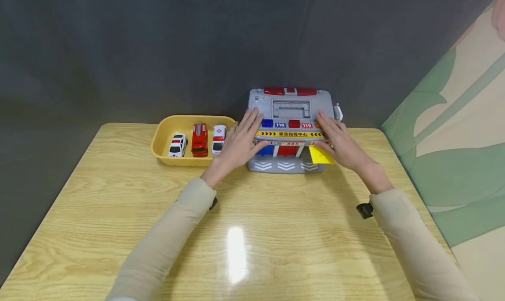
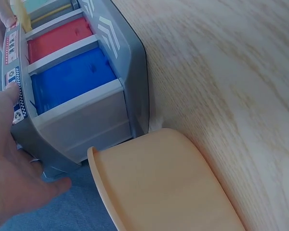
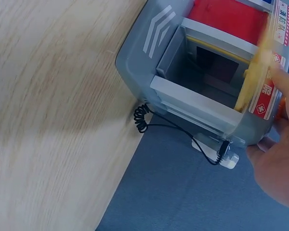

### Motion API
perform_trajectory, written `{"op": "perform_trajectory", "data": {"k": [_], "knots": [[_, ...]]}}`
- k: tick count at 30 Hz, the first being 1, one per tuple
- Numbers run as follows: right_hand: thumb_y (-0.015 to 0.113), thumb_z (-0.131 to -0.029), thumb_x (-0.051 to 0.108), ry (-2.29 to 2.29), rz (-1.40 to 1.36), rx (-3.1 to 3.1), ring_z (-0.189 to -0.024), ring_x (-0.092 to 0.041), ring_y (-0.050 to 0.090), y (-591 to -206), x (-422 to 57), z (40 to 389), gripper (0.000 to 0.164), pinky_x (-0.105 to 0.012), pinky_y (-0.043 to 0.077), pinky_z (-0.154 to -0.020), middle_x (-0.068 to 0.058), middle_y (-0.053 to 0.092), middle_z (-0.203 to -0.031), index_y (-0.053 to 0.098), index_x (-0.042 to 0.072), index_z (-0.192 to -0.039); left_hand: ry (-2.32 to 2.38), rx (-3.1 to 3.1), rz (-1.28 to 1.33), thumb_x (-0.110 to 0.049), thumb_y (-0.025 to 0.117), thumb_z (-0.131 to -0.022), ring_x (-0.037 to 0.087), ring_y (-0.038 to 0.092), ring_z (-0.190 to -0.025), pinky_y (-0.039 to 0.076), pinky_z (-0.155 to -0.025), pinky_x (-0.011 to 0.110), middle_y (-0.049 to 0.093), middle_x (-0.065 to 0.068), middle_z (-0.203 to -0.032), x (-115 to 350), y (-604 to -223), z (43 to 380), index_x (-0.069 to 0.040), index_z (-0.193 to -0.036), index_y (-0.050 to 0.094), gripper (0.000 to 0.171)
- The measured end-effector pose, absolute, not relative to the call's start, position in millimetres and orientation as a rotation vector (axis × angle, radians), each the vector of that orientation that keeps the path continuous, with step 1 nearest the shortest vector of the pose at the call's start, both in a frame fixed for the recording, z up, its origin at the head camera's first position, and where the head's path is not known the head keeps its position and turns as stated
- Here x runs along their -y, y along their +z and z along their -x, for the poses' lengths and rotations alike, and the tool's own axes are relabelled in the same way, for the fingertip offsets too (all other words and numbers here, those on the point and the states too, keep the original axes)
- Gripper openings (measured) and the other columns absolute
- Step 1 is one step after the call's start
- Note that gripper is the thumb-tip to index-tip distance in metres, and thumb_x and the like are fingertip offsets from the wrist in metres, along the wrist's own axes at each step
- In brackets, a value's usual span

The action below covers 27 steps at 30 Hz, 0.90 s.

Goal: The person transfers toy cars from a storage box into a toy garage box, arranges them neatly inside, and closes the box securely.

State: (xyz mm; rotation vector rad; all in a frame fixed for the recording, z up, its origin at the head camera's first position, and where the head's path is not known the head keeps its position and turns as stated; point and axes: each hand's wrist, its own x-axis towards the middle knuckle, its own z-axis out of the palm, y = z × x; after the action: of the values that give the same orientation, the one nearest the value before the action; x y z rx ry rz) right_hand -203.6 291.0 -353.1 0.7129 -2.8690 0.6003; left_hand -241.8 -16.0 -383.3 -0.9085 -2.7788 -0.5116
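hands (image 2: 7, 171) touch grey toy building (image 2: 86, 120) near tan tub (image 2: 151, 180)

Grey boxy plastic toy station (image 1: 292, 111): looked smooth and hard, with a slight sheen.
Shallow yellow rounded plastic tub (image 1: 185, 162): looked smooth.
Pale wood-grained tabletop (image 1: 276, 231): shone glossy under glare.
Dark grey cloth backdrop (image 1: 158, 51): looked matt.

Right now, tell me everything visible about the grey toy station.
The grey toy station, plastic-looking, stands upright at the back of the wooden table, right of the yellow tray. Its roof carries red lights; white chevrons mark its front ledge. The blue door and red door are closed; the yellow door is open. A black coiled cord is at its right side. The left hand and right hand touch it.
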Motion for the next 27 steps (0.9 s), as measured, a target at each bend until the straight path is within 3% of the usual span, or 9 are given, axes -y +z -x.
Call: {"op": "perform_trajectory", "data": {"k": [14,21,27], "knots": [[0.065,-0.093,0.018,0.677,-0.659,2.886,-0.135,-0.043,0.02,-354.6,-289.0,203.3,0.081,-0.058,0.021,-0.111,-0.012,0.013,-0.16,0.014,0.005,-0.154,-0.541,2.783,0.899,-0.056,0.043,-0.097,0.018,-0.007,-0.146,0.02,-0.112,0.057,0.0,0.005,-0.162,15.7,-385.4,241.4,-0.013,-0.156,0.013,0.079],[0.069,-0.09,0.013,0.687,-0.676,2.849,-0.129,-0.045,0.026,-353.2,-288.4,203.4,0.08,-0.059,0.025,-0.107,-0.019,0.019,-0.157,0.019,0.001,-0.152,-0.551,2.792,0.901,-0.056,0.042,-0.097,0.017,-0.009,-0.146,0.018,-0.113,0.056,-0.001,0.004,-0.162,16.8,-385.8,240.6,-0.013,-0.156,0.012,0.078],[0.071,-0.087,0.006,0.735,-0.679,2.816,-0.132,-0.046,0.026,-354.1,-290.7,203.8,0.081,-0.056,0.023,-0.111,-0.021,0.021,-0.156,0.022,-0.001,-0.151,-0.703,2.796,0.939,-0.051,0.049,-0.097,0.017,-0.009,-0.146,0.019,-0.111,0.06,0.001,0.005,-0.162,19.1,-382.5,241.9,-0.013,-0.155,0.015,0.077]]}}
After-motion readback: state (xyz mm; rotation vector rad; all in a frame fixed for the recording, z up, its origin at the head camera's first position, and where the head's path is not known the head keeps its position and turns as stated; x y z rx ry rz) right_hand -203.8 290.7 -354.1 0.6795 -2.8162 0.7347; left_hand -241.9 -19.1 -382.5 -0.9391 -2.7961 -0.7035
